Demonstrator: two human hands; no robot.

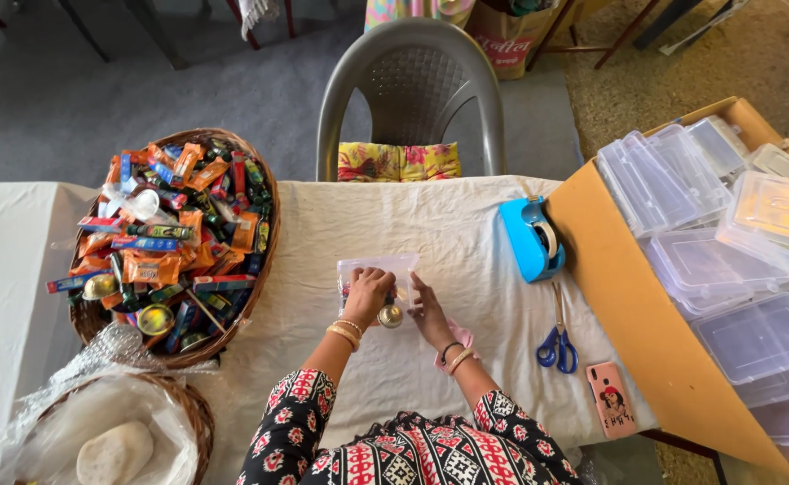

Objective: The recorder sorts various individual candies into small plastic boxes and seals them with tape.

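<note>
On the white cloth in the middle of the table lies a small clear plastic box (385, 267) with items inside. My left hand (367, 294) rests on its left part, fingers curled over the contents. My right hand (428, 311) touches the box's right side with fingers stretched out flat. Between the two hands sits a small round brass cup (391, 315). A pink item (460, 339) shows under my right wrist.
A wicker basket (263, 260) of colourful small packets and brass cups stands left. A second basket (195, 413) with a white lump is at lower left. A blue tape dispenser (529, 238), blue-handled scissors (558, 346), a phone (612, 398) and a cardboard box (623, 296) of clear plastic boxes lie right. A grey chair (412, 85) stands behind.
</note>
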